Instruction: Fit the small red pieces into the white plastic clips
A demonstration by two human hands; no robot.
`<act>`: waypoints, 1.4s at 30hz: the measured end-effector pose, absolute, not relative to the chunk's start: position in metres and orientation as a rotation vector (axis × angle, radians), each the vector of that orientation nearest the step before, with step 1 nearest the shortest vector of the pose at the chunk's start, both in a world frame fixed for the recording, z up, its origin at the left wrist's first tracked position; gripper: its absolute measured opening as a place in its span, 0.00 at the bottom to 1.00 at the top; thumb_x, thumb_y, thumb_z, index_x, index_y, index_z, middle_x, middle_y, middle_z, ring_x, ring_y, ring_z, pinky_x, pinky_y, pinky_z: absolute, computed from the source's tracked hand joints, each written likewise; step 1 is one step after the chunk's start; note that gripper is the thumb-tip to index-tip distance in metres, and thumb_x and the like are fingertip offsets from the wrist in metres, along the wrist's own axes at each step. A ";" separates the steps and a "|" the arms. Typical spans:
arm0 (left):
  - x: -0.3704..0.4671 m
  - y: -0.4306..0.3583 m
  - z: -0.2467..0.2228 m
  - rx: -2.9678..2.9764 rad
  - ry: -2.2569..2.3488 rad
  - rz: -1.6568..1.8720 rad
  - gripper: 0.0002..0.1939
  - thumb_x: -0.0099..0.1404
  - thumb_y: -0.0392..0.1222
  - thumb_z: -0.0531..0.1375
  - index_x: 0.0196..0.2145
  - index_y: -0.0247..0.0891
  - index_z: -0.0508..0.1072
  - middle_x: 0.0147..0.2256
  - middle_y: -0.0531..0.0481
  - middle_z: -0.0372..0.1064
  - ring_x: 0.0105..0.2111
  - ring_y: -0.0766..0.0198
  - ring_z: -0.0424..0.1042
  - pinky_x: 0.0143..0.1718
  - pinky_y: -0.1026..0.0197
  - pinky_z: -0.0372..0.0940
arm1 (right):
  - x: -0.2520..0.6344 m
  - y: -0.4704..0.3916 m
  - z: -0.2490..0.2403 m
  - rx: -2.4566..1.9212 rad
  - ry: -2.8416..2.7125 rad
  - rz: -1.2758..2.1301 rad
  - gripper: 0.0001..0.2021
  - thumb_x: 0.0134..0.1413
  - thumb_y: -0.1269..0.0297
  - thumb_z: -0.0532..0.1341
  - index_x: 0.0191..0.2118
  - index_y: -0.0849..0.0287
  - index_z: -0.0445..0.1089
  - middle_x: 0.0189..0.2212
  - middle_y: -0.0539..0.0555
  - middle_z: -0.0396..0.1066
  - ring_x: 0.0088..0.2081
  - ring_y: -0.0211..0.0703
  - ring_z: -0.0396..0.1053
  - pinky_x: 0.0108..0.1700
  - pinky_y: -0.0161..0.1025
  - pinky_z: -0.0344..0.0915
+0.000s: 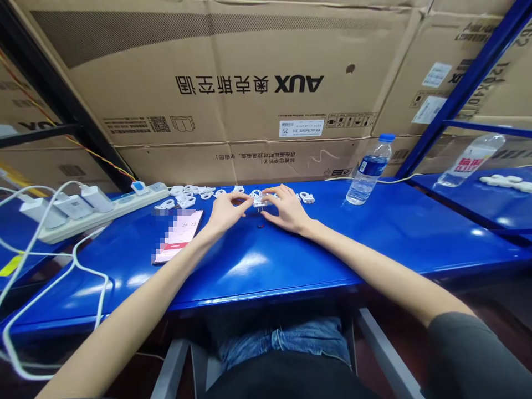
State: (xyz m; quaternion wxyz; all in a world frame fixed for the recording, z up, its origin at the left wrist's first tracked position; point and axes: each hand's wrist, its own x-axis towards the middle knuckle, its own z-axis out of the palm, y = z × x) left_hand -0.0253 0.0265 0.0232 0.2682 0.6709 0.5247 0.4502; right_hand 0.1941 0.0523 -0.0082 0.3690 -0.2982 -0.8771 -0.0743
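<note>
At the back middle of the blue table, both hands meet at a small white plastic piece with a ring [258, 200], which looks like a plug with thin prongs pointing down. My left hand [228, 210] pinches its left side between thumb and fingertips. From the right, my right hand [288, 209] curves over it, thumb low and fingers above; its exact contact is partly hidden. A tiny dark and red bit [260, 226] lies on the table just below. Similar white ringed pieces [185, 195] lie in a cluster left of my left hand, and another [307, 198] sits right of my right hand.
A phone [178, 238] lies beside my left forearm. Further left, a power strip [62, 230] carries several chargers and loose white cables [103, 277]. A water bottle [369, 169] stands at right, another [471, 160] beyond the blue frame. Large cardboard boxes [249, 122] wall off the back.
</note>
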 end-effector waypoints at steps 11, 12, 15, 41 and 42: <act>-0.025 0.025 0.023 1.887 1.257 1.301 0.13 0.57 0.49 0.69 0.36 0.38 0.77 0.38 0.45 0.80 0.37 0.57 0.79 0.32 0.60 0.74 | 0.192 0.043 -0.001 -0.730 -2.261 -0.234 0.12 0.64 0.62 0.65 0.51 0.57 0.74 0.59 0.62 0.73 0.59 0.57 0.68 0.62 0.59 0.63; -0.025 0.025 0.023 1.889 1.255 1.311 0.13 0.57 0.48 0.69 0.36 0.38 0.77 0.38 0.45 0.80 0.38 0.57 0.79 0.32 0.60 0.74 | 0.192 0.043 -0.001 -0.727 -2.262 -0.237 0.13 0.64 0.62 0.65 0.52 0.57 0.74 0.59 0.62 0.72 0.59 0.58 0.68 0.62 0.59 0.63; -0.024 0.024 0.025 1.879 1.243 1.298 0.14 0.57 0.49 0.69 0.36 0.37 0.77 0.39 0.44 0.81 0.38 0.55 0.79 0.31 0.61 0.72 | 0.192 0.043 -0.002 -0.709 -2.264 -0.251 0.13 0.64 0.62 0.65 0.52 0.58 0.74 0.59 0.63 0.72 0.59 0.58 0.68 0.62 0.58 0.63; -0.025 0.021 0.030 1.842 1.300 1.317 0.16 0.56 0.53 0.70 0.34 0.37 0.78 0.39 0.44 0.81 0.39 0.53 0.80 0.25 0.63 0.71 | 0.190 0.044 -0.004 -0.603 -2.248 -0.134 0.15 0.65 0.63 0.64 0.55 0.56 0.71 0.59 0.63 0.70 0.60 0.56 0.68 0.59 0.58 0.71; -0.025 0.021 0.030 1.846 1.308 1.321 0.16 0.56 0.53 0.70 0.34 0.38 0.78 0.40 0.44 0.81 0.38 0.53 0.80 0.25 0.63 0.71 | 0.190 0.044 -0.004 -0.599 -2.247 -0.128 0.15 0.65 0.63 0.64 0.55 0.57 0.71 0.59 0.64 0.70 0.60 0.57 0.68 0.59 0.58 0.71</act>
